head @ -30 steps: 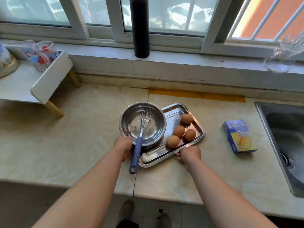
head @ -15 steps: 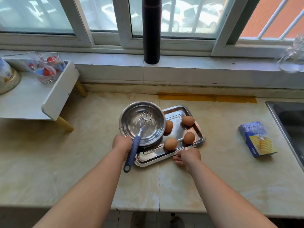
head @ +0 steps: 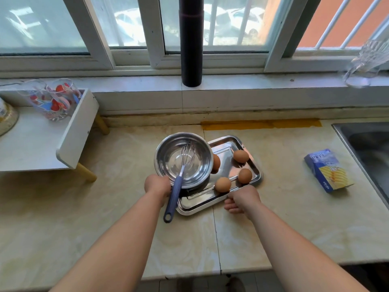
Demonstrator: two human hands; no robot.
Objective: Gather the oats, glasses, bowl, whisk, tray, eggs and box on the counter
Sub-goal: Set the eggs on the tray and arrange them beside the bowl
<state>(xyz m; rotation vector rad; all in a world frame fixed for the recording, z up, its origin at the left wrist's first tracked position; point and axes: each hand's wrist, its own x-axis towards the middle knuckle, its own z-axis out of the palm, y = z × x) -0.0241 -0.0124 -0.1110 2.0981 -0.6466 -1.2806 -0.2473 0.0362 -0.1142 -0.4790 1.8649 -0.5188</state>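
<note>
A steel tray [head: 226, 200] lies on the counter [head: 126, 218]. On it stands a steel bowl [head: 168, 153] holding a blue-handled whisk [head: 175, 191]. Several brown eggs [head: 241, 156] lie loose on the tray's right half. My left hand [head: 157, 185] grips the tray's left edge under the bowl rim. My right hand [head: 243, 199] holds the tray's near edge. A blue and yellow box [head: 328, 170] lies on the counter to the right. Two printed glasses [head: 53, 100] and an oats container [head: 6, 116] stand on a white shelf [head: 31, 144] at the left.
A steel sink [head: 366, 152] is set into the counter at the far right. A black pipe [head: 191, 41] rises from the window sill. A clear glass jug [head: 368, 64] rests on the sill at the right. The counter's front edge runs just below my forearms.
The tray with bowl and whisk has shifted on the counter. The eggs have rolled apart from a cluster. Both hands stay on the tray.
</note>
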